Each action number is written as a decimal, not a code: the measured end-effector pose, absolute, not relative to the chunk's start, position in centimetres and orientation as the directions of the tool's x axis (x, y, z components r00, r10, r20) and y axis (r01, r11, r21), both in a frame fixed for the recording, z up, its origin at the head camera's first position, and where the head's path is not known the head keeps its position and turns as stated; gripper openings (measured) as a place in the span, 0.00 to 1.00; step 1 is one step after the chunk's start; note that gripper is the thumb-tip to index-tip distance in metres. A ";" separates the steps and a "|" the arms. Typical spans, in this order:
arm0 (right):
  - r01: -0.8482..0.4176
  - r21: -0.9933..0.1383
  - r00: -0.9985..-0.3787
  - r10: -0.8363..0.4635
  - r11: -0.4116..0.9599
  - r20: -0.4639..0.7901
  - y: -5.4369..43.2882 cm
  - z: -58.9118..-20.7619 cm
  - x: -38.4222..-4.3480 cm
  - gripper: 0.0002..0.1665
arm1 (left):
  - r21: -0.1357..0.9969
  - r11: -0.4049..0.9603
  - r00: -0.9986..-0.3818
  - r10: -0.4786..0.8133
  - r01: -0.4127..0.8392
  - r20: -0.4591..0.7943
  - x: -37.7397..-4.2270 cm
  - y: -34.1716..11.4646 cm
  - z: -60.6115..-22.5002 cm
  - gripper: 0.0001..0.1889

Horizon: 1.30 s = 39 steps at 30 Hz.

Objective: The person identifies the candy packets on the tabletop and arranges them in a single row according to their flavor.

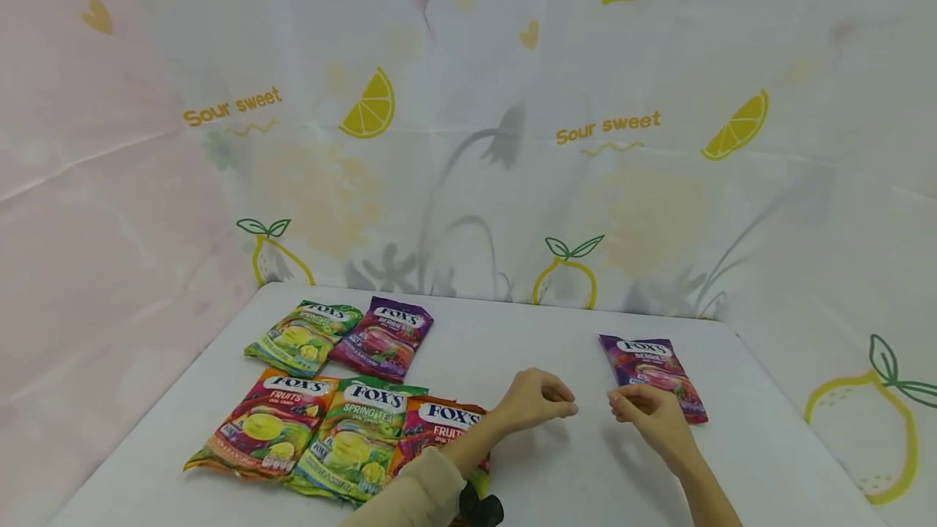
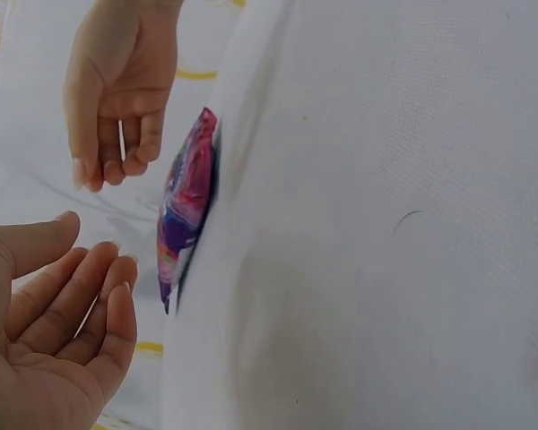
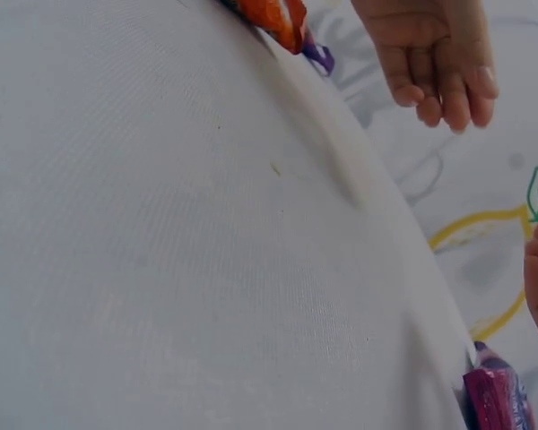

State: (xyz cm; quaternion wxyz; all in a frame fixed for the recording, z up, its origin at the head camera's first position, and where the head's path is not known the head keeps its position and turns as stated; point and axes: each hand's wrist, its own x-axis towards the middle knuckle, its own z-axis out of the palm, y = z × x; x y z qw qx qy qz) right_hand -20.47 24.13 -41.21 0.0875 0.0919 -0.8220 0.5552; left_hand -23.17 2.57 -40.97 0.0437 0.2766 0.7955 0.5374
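Note:
Over the middle of the table my left hand hovers with loosely bent fingers and holds nothing. Facing it from the right, my right hand is empty too, its fingers relaxed. Just behind the right hand lies a purple Fox's Berries candy bag, partly covered by that hand in the head view. In the left wrist view both hands appear above the white surface, with the purple bag beyond. My left forearm overlaps a red Fox's Fruits bag in the head view.
On the table's left side lie more candy bags: an orange-red Fruits bag, a green Spring Tea bag, another green bag and a purple Berries bag. A lemon-printed cloth hangs behind the white table.

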 end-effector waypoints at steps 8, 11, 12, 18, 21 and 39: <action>-0.273 -0.893 -0.962 -0.077 0.357 0.263 23.0 -41.0 -20.3 0.08 | 0.871 0.269 -0.853 0.451 0.412 0.264 -22.8 1.2 -40.8 0.07; -0.276 -0.888 -0.961 -0.087 0.367 0.263 22.6 -41.0 -20.3 0.09 | 0.865 0.279 -0.856 0.440 0.416 0.270 -22.7 0.6 -40.7 0.07; -0.273 -0.888 -0.962 -0.088 0.369 0.259 22.4 -40.9 -20.3 0.09 | 0.859 0.285 -0.856 0.436 0.424 0.278 -22.7 0.4 -40.7 0.07; -0.273 -0.885 -0.962 -0.110 0.378 0.250 21.8 -40.8 -20.2 0.09 | 0.847 0.290 -0.854 0.422 0.446 0.305 -22.6 -0.7 -41.1 0.08; -0.277 -0.883 -0.961 -0.116 0.379 0.252 21.6 -40.8 -20.2 0.09 | 0.861 0.280 -0.864 0.410 0.424 0.293 -22.6 -1.3 -41.2 0.07; -0.309 -0.886 -0.945 -0.218 0.346 0.245 19.7 -41.2 -20.0 0.10 | 0.893 0.251 -0.894 0.353 0.375 0.276 -21.4 -4.8 -40.1 0.07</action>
